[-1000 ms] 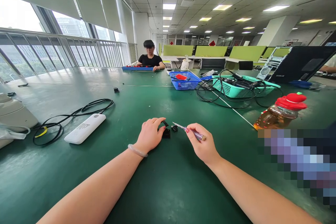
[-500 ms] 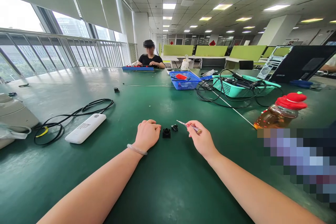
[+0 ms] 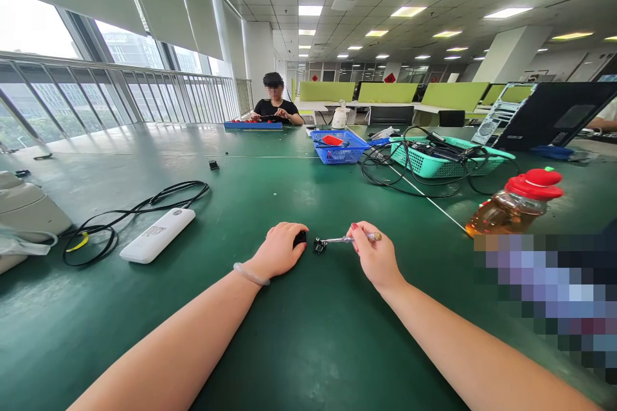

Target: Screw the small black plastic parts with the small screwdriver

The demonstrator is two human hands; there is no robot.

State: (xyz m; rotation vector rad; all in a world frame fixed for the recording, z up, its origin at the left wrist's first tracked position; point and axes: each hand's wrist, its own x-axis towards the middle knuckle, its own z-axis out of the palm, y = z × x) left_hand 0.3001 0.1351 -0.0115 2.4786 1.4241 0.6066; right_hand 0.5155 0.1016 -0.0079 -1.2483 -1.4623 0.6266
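In the head view, my left hand (image 3: 279, 247), with a pale bangle on its wrist, is closed on a small black square part (image 3: 299, 239). Fingers and thumb cover much of that part, which rests at table level. My right hand (image 3: 373, 253) grips a thin screwdriver (image 3: 340, 239) with a clear handle, pointing left. Its tip meets, or lies just over, a small black piece with metal bits (image 3: 319, 246) on the green table (image 3: 308, 327). That piece sits between my two hands, just right of the black part.
A white power bank (image 3: 157, 236) and black cable (image 3: 144, 202) lie to the left. Blue (image 3: 340, 153) and teal (image 3: 429, 167) baskets with cables stand farther back. A red-lidded jar (image 3: 515, 202) is at right. Another person (image 3: 277, 106) sits across the table.
My left hand has closed on the black square part. The screwdriver has swung level and its tip has reached the small piece, which sits slightly lower and turned.
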